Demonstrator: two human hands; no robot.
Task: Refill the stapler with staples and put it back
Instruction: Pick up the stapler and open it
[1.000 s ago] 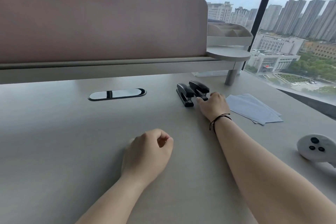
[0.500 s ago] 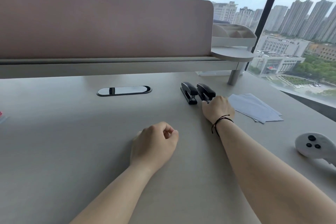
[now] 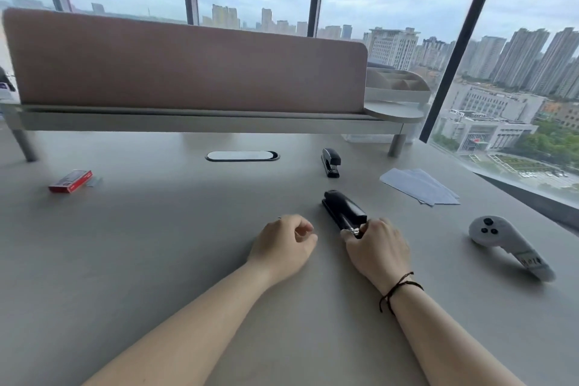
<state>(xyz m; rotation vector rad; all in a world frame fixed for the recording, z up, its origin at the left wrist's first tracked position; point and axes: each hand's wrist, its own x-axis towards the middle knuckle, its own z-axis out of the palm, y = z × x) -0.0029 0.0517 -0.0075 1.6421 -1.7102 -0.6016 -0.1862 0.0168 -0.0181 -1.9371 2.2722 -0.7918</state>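
A black stapler [image 3: 343, 209] lies on the grey desk [image 3: 156, 260] in front of me, its near end gripped by my right hand [image 3: 377, 249]. Just left of it my left hand [image 3: 283, 244] rests on the desk as a loose fist with nothing in it. A second black stapler [image 3: 330, 161] lies further back near the shelf. At the far left sits a red box of staples [image 3: 70, 181], with a loose strip of staples [image 3: 94, 181] beside it.
A raised shelf with a brown partition panel [image 3: 188, 72] runs along the back, with a grey organiser tray [image 3: 396, 84] at its right end. A cable slot [image 3: 242, 156], several paper sheets [image 3: 419, 185] and a white controller [image 3: 507, 244] lie on the desk. The window edge is on the right.
My right hand has pulled one stapler away from the other, toward me. The view has tilted and now takes in the red staple box at the left. My left hand stays put.
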